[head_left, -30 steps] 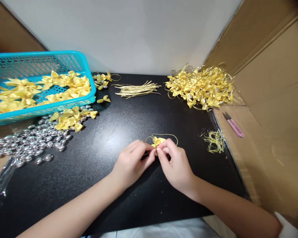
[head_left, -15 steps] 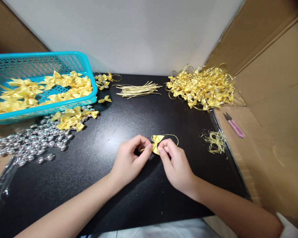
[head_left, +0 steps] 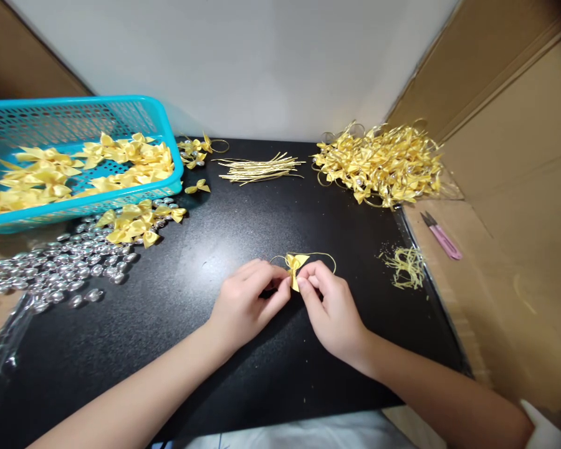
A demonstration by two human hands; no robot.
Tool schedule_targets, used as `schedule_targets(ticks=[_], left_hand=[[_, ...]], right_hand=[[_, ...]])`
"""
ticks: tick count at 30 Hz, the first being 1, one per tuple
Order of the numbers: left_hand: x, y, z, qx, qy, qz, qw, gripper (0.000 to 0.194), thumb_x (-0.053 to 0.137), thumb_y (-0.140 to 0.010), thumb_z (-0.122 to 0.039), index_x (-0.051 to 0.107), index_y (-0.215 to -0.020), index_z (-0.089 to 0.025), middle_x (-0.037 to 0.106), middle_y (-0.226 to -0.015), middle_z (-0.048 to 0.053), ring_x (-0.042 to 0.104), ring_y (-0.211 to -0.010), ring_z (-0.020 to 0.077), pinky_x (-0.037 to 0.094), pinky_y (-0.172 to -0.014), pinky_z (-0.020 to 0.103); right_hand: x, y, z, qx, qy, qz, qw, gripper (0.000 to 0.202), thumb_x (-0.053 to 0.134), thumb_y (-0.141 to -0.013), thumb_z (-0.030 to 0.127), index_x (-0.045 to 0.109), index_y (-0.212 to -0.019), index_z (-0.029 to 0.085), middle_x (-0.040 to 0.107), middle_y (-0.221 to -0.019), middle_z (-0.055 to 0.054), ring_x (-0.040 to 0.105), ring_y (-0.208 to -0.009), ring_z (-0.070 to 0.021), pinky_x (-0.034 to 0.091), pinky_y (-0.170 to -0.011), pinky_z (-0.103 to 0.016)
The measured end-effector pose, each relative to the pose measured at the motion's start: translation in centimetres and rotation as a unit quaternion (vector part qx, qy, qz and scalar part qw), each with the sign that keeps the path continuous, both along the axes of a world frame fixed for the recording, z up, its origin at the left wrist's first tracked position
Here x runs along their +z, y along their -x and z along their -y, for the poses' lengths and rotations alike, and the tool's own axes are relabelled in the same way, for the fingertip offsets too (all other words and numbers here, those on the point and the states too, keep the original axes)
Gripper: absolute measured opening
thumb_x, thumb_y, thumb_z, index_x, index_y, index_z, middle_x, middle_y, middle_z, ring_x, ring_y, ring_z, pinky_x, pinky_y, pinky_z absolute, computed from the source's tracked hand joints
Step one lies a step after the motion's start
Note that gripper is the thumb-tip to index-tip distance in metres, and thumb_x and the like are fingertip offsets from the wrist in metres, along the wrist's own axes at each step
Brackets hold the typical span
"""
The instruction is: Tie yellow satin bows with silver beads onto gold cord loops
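Note:
A yellow ribbon bow (head_left: 297, 263) with a thin gold cord (head_left: 326, 256) looping out behind it is held low over the black table, between my two hands. My left hand (head_left: 252, 296) pinches its left side with thumb and forefinger, the fingertips partly hiding the knot. On the other side, my right hand (head_left: 330, 308) grips the bow's right edge between thumb and index finger. Part of the cord curves out on the left above my left fingers. Whether a bead sits at the knot is hidden.
A blue basket (head_left: 177, 165) of yellow bows stands at left, with silver beads (head_left: 70, 271) before it. Cut gold cords (head_left: 262, 169) lie at the back, beside a heap of corded bows (head_left: 383, 165). Cord scraps (head_left: 407, 268) and pink thread snips (head_left: 442, 237) are at right.
My left hand has shifted slightly right, its fingers closing further over the bow's left side. More cord shows above them. My right hand has stayed in place.

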State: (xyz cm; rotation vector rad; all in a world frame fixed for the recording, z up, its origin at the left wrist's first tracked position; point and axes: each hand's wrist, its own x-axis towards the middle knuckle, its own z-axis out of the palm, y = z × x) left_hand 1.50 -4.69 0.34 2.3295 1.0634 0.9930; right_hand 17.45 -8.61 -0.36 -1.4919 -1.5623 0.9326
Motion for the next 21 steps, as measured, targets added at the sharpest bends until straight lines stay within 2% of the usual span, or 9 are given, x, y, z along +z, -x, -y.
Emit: schedule_targets(ticks=[8, 12, 21], left_hand=[[0.09, -0.01, -0.06, 0.024, 0.027, 0.028, 0.999, 0.004, 0.061, -0.084, -0.013, 0.062, -0.082, -0.016, 0.065, -0.068, -0.001, 0.06, -0.058, 0.0094, 0.048, -0.057, 0.02], [-0.02, 0.02, -0.17, 0.003, -0.007, 0.034, 0.999, 0.011, 0.06, -0.085, -0.011, 0.063, -0.094, -0.016, 0.066, -0.072, 0.0, 0.061, -0.062, 0.0093, 0.05, -0.06, 0.019], [-0.83, 0.43, -0.42, -0.02, -0.089, 0.017, 0.996, 0.012, 0.063, -0.085, -0.009, 0.063, -0.095, -0.016, 0.068, -0.079, 0.002, 0.065, -0.069, 0.0108, 0.051, -0.065, 0.02]], right_hand=[[0.08, -0.05, -0.1, 0.003, 0.008, -0.012, 1.0, 0.013, 0.045, -0.093, 0.02, 0.049, -0.08, 0.02, 0.055, -0.062, 0.004, 0.049, -0.053, -0.0093, 0.034, -0.053, -0.021], [-0.07, -0.02, -0.06, 0.003, 0.013, -0.019, 1.0, 0.012, 0.045, -0.093, 0.019, 0.049, -0.081, 0.02, 0.054, -0.062, 0.004, 0.048, -0.052, -0.0088, 0.033, -0.053, -0.021], [-0.14, -0.01, 0.01, -0.002, 0.017, -0.018, 1.0, 0.013, 0.046, -0.093, 0.02, 0.049, -0.08, 0.019, 0.051, -0.059, 0.005, 0.045, -0.051, -0.008, 0.033, -0.053, -0.02]])
